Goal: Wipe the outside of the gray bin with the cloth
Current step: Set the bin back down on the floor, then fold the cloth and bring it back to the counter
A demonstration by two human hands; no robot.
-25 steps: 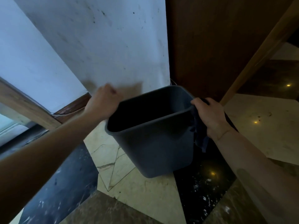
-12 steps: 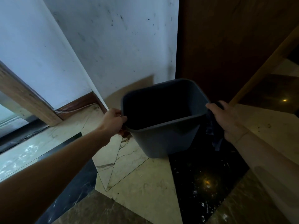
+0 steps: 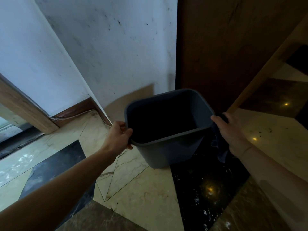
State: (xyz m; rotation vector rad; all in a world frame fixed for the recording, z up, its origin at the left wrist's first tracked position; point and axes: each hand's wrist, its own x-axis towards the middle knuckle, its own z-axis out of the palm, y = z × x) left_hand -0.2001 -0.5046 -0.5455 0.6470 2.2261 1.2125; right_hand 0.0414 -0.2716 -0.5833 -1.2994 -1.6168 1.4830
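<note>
Over on the left, the left hand (image 3: 118,136) is clamped on the near-left corner of the gray bin (image 3: 168,129), fingers hooked over the rim, bracing it. The bin itself sits tilted over the marble floor (image 3: 136,189), close to the white wall (image 3: 116,55) and the wooden door (image 3: 225,47); whether its base touches the tiles is hard to tell. Across to the right side, the right hand (image 3: 230,132) presses the dark cloth (image 3: 220,147) against the bin's right outer wall, fingers curled around the fabric near the rim, loose end dangling. To do this well, I'd say: firm brace from the left, flat cloth, long overlapping strokes from rim to base, then rotate for the next face.
</note>
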